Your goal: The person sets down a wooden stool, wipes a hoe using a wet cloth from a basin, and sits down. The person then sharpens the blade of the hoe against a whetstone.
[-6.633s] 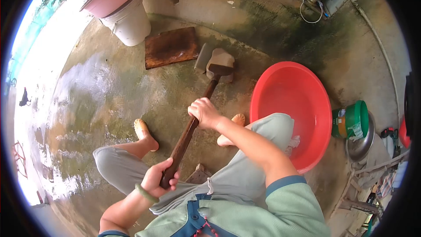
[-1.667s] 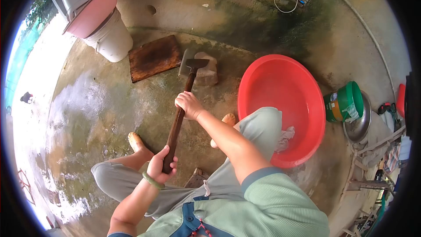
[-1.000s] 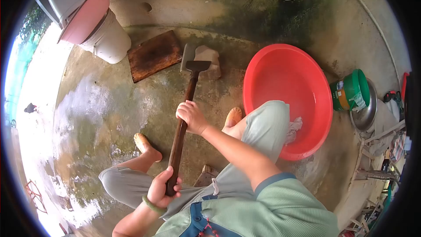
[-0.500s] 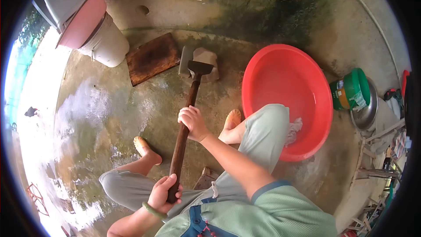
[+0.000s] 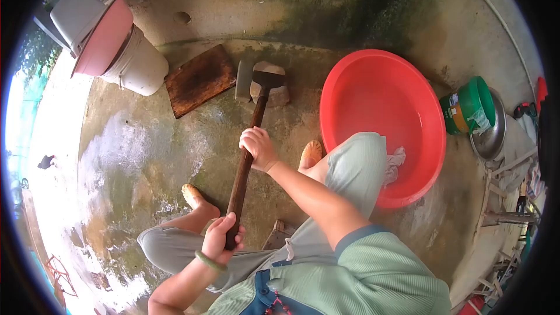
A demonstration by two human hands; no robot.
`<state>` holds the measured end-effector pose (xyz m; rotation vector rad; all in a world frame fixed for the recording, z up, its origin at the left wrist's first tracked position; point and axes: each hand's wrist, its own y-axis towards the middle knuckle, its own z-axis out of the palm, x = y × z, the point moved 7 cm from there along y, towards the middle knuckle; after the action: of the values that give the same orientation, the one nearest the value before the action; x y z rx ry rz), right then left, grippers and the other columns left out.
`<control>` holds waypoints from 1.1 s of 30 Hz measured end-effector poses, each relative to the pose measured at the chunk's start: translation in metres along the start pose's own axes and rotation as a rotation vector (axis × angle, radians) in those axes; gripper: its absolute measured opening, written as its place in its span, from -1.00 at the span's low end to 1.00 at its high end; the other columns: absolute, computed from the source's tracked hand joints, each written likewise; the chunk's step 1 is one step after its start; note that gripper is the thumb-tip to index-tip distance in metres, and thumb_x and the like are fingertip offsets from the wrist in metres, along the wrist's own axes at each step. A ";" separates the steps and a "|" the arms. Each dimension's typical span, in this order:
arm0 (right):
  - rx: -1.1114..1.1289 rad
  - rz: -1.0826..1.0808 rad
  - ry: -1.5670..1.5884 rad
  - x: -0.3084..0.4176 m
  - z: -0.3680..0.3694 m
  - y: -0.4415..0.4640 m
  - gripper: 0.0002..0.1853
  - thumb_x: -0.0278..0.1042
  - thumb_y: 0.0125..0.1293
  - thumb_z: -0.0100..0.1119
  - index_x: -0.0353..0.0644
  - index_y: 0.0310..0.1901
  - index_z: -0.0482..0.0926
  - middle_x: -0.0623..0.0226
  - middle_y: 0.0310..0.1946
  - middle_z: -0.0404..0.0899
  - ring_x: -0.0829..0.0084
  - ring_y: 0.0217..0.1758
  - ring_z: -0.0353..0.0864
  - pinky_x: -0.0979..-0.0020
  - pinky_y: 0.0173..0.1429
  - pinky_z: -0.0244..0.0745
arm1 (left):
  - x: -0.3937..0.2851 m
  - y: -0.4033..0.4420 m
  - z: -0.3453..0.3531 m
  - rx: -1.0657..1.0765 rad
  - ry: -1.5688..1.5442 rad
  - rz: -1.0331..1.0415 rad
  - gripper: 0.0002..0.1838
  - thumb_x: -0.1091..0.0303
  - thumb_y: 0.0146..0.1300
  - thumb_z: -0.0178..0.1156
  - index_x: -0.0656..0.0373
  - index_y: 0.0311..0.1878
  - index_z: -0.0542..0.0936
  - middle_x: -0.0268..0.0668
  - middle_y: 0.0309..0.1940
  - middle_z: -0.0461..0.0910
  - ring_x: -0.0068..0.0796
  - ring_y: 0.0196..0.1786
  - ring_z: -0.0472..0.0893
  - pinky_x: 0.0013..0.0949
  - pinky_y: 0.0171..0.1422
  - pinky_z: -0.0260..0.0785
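A long tool with a dark wooden handle and a broad dark metal head slants away from my lap. My left hand, with a green bangle at its wrist, is closed round the handle's near end. Farther up, my right hand wraps round the middle of the handle. The head lies over a pale stone block; whether they touch I cannot tell. Just left of that block stands a grey slab.
A brown wooden board lies left of the slab. On the right is a red basin with a pale cloth, then a green bucket and a metal bowl. A white bucket and pink basin stand upper left.
The tool's head has shifted from the near side of the stone block to over it. Both hands keep their hold on the handle. The camera view has shifted slightly.
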<state>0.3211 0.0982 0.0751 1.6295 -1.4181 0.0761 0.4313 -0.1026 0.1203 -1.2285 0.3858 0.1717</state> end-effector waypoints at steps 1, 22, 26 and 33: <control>0.025 -0.001 -0.020 -0.010 -0.001 0.012 -0.80 -0.37 -0.11 0.15 -0.02 -0.47 0.30 0.38 -0.40 0.40 0.31 -0.06 0.43 0.22 0.17 0.18 | -0.011 0.011 0.006 0.033 -0.022 0.021 -0.74 0.10 0.29 0.01 0.09 -0.18 0.34 -0.32 -0.48 0.43 -0.57 -0.57 0.37 -0.43 -0.55 0.31; 0.020 0.007 0.027 0.031 -0.009 -0.002 -0.83 -0.39 -0.05 0.12 0.00 -0.47 0.30 0.41 -0.40 0.40 0.36 -0.05 0.44 0.24 0.19 0.16 | 0.000 -0.034 0.005 0.076 -0.025 -0.028 -0.74 0.13 0.33 -0.03 0.14 -0.15 0.33 -0.28 -0.44 0.44 -0.52 -0.55 0.40 -0.38 -0.57 0.35; -0.005 -0.020 0.010 0.004 0.001 0.004 -0.79 -0.35 -0.09 0.16 -0.01 -0.47 0.29 0.39 -0.41 0.40 0.32 -0.08 0.43 0.22 0.16 0.18 | -0.004 -0.004 0.003 0.020 -0.037 -0.021 -0.73 0.11 0.32 -0.02 0.12 -0.15 0.34 -0.31 -0.48 0.44 -0.55 -0.56 0.39 -0.40 -0.54 0.34; 0.091 -0.030 0.013 0.004 -0.008 0.018 -0.77 -0.33 -0.11 0.17 -0.03 -0.46 0.28 0.36 -0.40 0.38 0.29 -0.10 0.41 0.22 0.15 0.17 | -0.013 -0.009 0.016 0.122 -0.093 -0.024 -0.74 0.09 0.33 -0.04 0.09 -0.17 0.34 -0.33 -0.47 0.43 -0.56 -0.56 0.38 -0.42 -0.54 0.32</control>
<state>0.3124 0.1021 0.0926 1.7218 -1.3976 0.1355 0.4257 -0.0894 0.1373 -1.0998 0.2959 0.1815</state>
